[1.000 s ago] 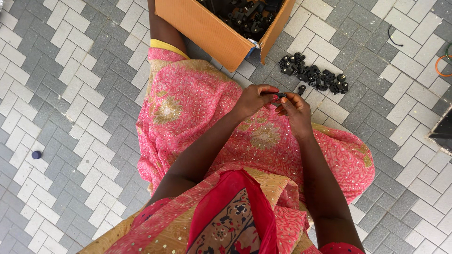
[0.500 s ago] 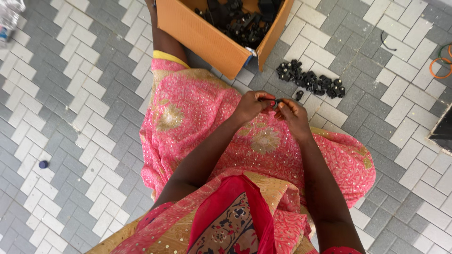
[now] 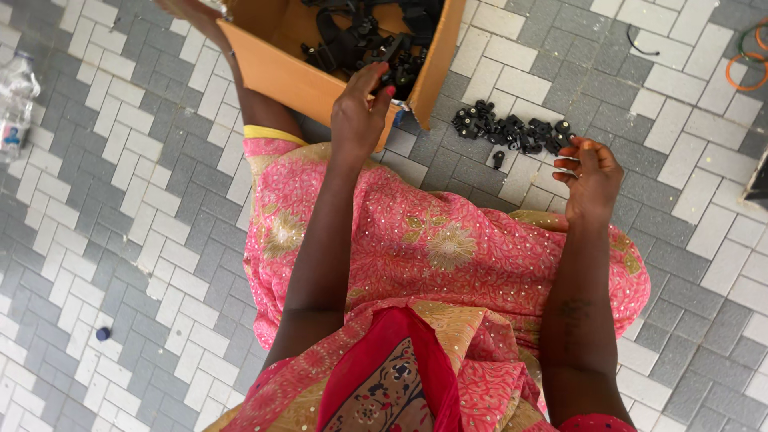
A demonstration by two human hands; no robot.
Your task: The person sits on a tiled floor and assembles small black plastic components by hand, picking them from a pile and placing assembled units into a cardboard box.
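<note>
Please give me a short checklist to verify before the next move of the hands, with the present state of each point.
1. Left hand reaches the open brown cardboard box: ok, fingers at its rim, over the parts.
2. Box has black plastic parts to take: ok, many visible.
3. Left hand already grips a part: cannot tell, fingertips overlap the parts.
4. Right hand is free: cannot tell, something small and pale shows at the fingers.
5. Heap of small black parts on the tiled floor is near the right hand: ok, just beyond the fingertips, not touching.
6. Lap in pink patterned cloth has no loose parts: ok, none visible.
</note>
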